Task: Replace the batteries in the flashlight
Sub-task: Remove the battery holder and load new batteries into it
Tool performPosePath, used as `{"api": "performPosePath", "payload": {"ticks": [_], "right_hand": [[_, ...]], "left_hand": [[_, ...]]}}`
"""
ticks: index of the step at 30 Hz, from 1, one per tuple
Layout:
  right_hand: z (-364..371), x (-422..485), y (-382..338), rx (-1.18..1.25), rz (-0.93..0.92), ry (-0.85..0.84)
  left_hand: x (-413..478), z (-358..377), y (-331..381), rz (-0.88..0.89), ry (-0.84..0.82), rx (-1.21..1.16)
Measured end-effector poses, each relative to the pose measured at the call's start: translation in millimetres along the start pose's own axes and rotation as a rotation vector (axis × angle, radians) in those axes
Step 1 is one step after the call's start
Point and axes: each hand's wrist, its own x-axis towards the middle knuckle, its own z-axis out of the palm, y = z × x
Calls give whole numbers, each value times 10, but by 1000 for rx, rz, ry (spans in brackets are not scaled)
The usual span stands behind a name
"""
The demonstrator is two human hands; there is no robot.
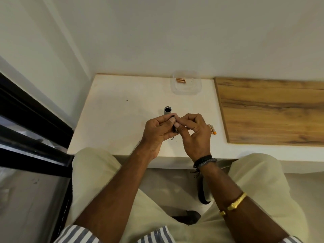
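Flashlight body (167, 110), a light, rigid, smooth tube, stands open-ended on the bench (122, 109) beyond both hands, whose fingers (172, 121) pinch a small dark battery holder (174, 128); grip its sides.

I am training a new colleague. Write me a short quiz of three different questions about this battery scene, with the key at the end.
1. True or false: the copper batteries lie inside the clear container.
2. The grey flashlight tube stands: A) in the container, B) on the white table, C) on the wood panel.
3. Fill in: both hands grip a small ____ part.

Key: 1 true; 2 B; 3 black. Left hand and right hand hold it together.
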Motion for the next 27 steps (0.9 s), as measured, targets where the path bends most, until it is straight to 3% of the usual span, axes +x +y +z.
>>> {"api": "performPosePath", "payload": {"ticks": [4,14,21,27], "right_hand": [[-13,109,6,185,102,-54],[114,855,133,315,419,108],[333,1731,500,33,418,88],[619,2304,907,-308,411,-42]], "left_hand": [[33,-18,26,-17,21,-82],[298,-201,180,-16,133,-476],[467,-367,154,-92,182,-713],[567,-431,105,-128,243,-720]]}}
